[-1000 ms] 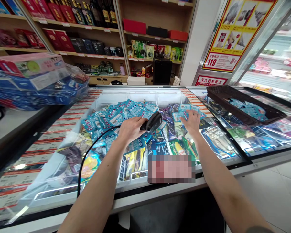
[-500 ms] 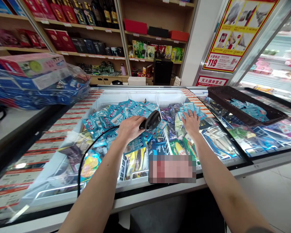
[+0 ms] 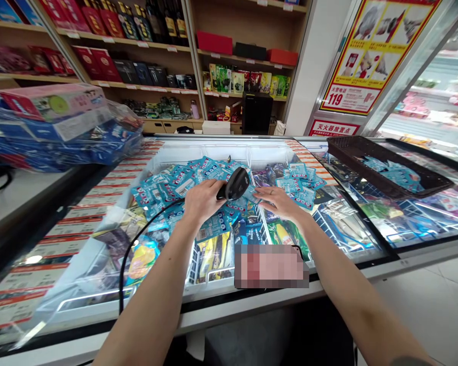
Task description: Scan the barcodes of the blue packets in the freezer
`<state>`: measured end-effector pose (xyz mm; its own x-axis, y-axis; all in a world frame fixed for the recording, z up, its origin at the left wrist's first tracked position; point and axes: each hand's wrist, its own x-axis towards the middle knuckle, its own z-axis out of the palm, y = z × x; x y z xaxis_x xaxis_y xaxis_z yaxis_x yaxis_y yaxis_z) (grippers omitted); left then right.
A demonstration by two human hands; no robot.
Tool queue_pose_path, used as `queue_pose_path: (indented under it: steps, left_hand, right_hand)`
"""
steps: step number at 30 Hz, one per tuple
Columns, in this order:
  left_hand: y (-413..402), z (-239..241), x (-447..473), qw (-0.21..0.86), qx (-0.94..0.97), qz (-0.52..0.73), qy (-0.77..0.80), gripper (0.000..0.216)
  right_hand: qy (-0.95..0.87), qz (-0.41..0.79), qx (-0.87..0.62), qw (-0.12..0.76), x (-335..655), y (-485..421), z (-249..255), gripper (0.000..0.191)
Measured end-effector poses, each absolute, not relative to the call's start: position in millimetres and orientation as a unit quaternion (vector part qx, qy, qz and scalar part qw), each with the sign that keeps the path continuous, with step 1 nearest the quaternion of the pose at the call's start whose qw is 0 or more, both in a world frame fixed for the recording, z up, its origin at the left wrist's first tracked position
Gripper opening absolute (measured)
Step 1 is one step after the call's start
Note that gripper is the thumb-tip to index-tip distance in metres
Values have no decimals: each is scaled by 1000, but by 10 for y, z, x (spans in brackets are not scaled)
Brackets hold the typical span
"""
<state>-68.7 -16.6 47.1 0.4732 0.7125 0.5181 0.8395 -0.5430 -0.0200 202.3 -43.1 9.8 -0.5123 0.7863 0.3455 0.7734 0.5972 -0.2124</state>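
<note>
My left hand (image 3: 202, 201) is closed round the handle of a black barcode scanner (image 3: 236, 184), whose black cable (image 3: 137, 239) trails back over the freezer's front rim. The scanner's head points down at a heap of light-blue packets (image 3: 183, 185) in the open chest freezer (image 3: 252, 300). My right hand (image 3: 280, 202) hovers just right of the scanner with its fingers stretched out and apart, reaching toward the blue packets beside the scanner; it holds nothing. A second small pile of blue packets (image 3: 299, 183) lies further right.
A dark brown plastic tray (image 3: 385, 165) with a few blue packets rests on the freezer's glass lid at the right. Wrapped boxes (image 3: 57, 127) are stacked on the counter at the left. Shelves of boxed goods (image 3: 137, 71) stand behind. Mixed frozen packets (image 3: 213, 251) fill the near baskets.
My right hand has left the right-hand pile of blue packets and moved left and nearer, toward the scanner. The left hand with the scanner has barely shifted.
</note>
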Motion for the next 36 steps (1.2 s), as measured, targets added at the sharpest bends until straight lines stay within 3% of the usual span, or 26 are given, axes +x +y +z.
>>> queue_pose_path:
  steps: [12, 19, 26, 32, 36]
  left_hand:
    - [-171, 468, -670, 151, -851, -219, -452, 31]
    - [-143, 409, -653, 151, -862, -205, -437, 32]
    - [-140, 411, -649, 153, -866, -197, -434, 33]
    - [-147, 415, -643, 151, -867, -200, -430, 31]
    - [-158, 427, -640, 151, -870, -198, -426, 30]
  right_hand:
    - [-756, -83, -580, 292, 2083, -328, -41, 44]
    - [-715, -62, -649, 251, 2124, -166, -175, 56]
    - [-650, 27, -625, 432, 2236, -111, -137, 70]
    - [-617, 74, -593, 511, 2315, -72, -188, 34]
    - [-572, 96, -591, 561, 2394, -34, -226, 24]
